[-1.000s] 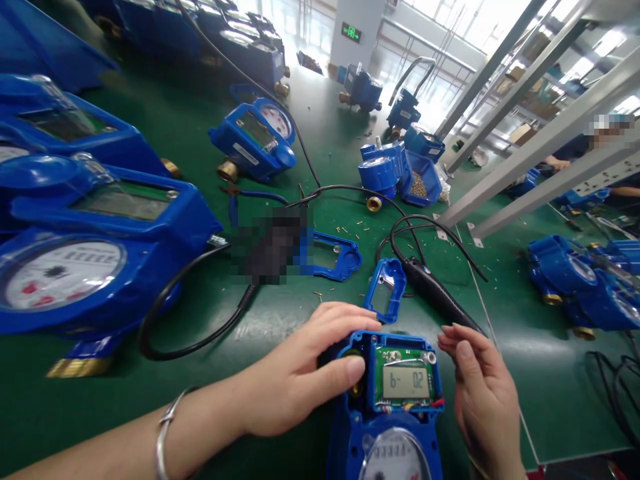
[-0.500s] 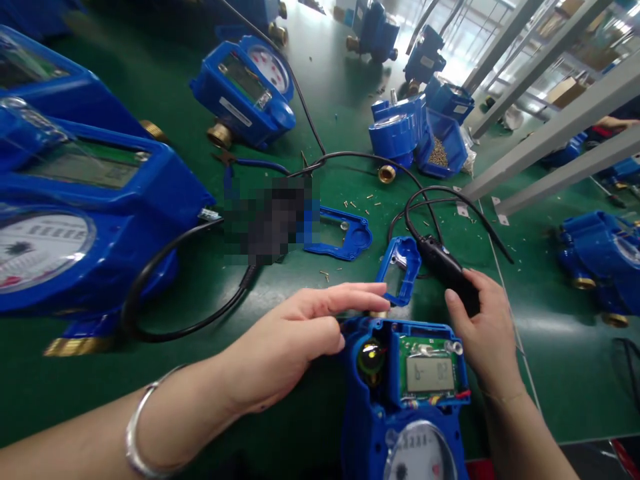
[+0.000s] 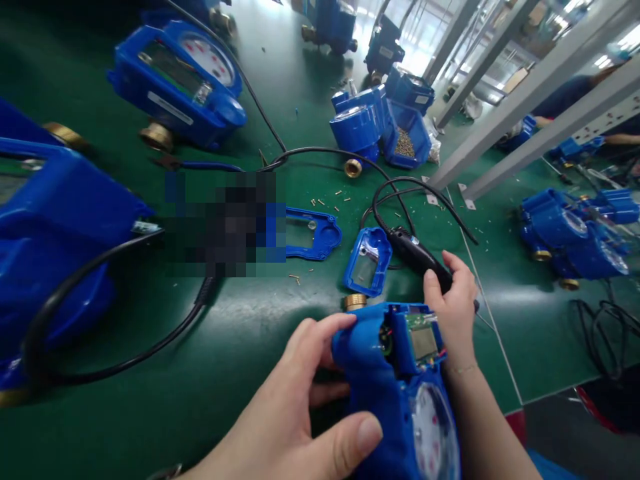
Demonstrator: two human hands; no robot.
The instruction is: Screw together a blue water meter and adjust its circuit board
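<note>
Blue plastic meter with a round white dial [image 3: 385,393] at near centre, slightly right, turned so that its dial faces right; its underside is out of sight, so contact with the green tabletop [image 3: 150,413] cannot be told. Upper housing uncovered: grey rectangular display [image 3: 424,343] on a green board, its reading not legible, with a dark cavity to the left. Threaded brass fitting [image 3: 355,302] projects from the meter's far end. Left hand [image 3: 285,400] grips the meter from the left, fingers at the far corner, thumb over the near part of the housing. Right hand [image 3: 457,310], beyond the meter on the right, is closed around the near end of a black cylindrical corded tool [image 3: 415,257], index finger slightly raised. Just left of the tool lies a small blue frame with a clear window [image 3: 385,257]; left of that, a larger flat blue frame [image 3: 327,237], partly masked by a pixelated patch. Small brass pins [image 3: 320,202] lie scattered farther off. Far centre: blue open tray [image 3: 423,143] holding many small brass-coloured pieces [image 3: 404,143]. Far left: second blue meter [image 3: 175,87], tilted, with blue-handled pliers [image 3: 210,165] near it. Far right: grey metal posts [image 3: 545,67], and more blue meters [image 3: 570,233].
</note>
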